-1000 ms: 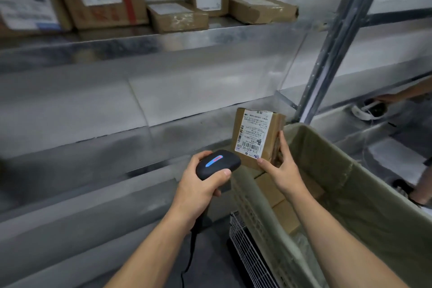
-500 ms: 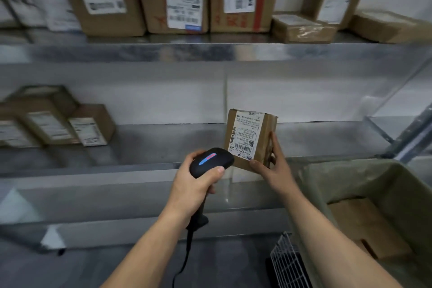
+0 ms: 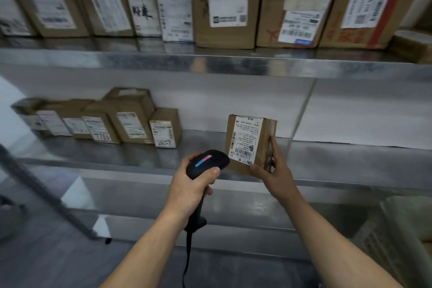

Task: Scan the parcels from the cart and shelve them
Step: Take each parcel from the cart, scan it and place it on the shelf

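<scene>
A small brown parcel [image 3: 249,141] with a white barcode label is held upright in front of the middle metal shelf [image 3: 339,161]. My right hand [image 3: 274,174] grips it by its lower right corner, thumb on the front and fingers along the side. My left hand [image 3: 190,188] grips the handle of a black barcode scanner [image 3: 207,163]. A blue and red light strip glows on the scanner's head, which sits just left of the parcel's label. The scanner's cable hangs down between my forearms.
A row of small labelled boxes [image 3: 131,124] stands on the middle shelf to the left. Tall labelled cartons [image 3: 224,2] fill the upper shelf. The cart's edge [image 3: 402,236] shows at the lower right. A slanted metal bar [image 3: 44,192] crosses the lower left.
My view has swung left from the cart to the shelves. Both hands kept their hold, and the parcel and scanner now sit in front of the middle shelf, with the left-hand boxes closer.
</scene>
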The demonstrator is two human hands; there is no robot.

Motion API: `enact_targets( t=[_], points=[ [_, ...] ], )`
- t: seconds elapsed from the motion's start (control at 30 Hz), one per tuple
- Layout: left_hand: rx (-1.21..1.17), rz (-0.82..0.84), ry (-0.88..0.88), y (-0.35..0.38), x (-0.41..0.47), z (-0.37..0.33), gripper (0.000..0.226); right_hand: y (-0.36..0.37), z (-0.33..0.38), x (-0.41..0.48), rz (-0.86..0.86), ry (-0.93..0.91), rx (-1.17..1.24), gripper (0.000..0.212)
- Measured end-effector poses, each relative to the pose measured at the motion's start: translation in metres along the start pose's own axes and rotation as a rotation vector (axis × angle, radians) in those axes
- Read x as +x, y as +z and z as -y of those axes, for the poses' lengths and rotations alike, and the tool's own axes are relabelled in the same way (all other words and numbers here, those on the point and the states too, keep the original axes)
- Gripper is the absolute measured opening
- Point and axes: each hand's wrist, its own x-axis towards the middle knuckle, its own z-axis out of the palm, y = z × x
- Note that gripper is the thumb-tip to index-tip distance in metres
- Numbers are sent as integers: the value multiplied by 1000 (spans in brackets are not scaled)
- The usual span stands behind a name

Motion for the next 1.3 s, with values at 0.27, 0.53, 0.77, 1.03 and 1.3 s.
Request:
enact_targets(
  t=[0.27,0.53,0.77,1.03,1.3],
  points=[
    [-12,-61,9,-47,25,6,45,50,5,22,58,-18,-12,92],
    [-24,-118,-46,-56,67,15,42,79,-11,68,155,-28,-15,88],
    [-48,-229,-54,-67,105,16,48,109,-33,125,237,6,-44,97],
    [-77,-296,-41,-67,136,28,55,122,-49,157,310,-10,-155,105],
    [-130,-333,-35,-79,152,26,47,143,-43,168,219,54,-86,98]
  ],
)
